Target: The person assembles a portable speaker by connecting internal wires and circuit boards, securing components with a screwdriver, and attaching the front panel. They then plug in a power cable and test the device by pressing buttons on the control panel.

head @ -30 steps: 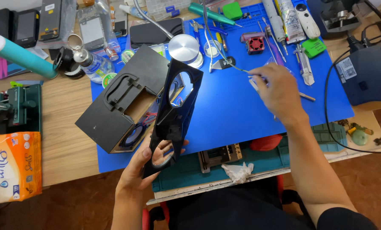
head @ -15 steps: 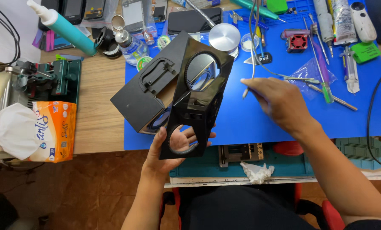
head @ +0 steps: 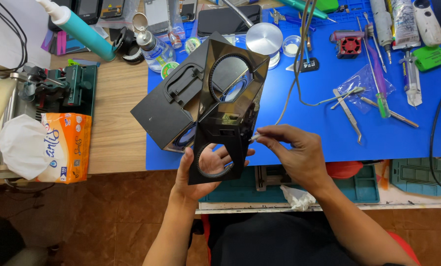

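Left hand point(head: 203, 170) grips the lower end of the black panel point(head: 228, 113), palm showing through its bottom ring, fingers closed round the frame. Right hand point(head: 294, 150) pinches a thin tool point(head: 255, 138), tip at the panel's right edge. Judgement: keep the panel steady and work the tip with light pressure. Panel is glossy black plastic with two ribbed round openings, held tilted over the blue mat point(head: 329, 133), against the black box point(head: 169, 111).
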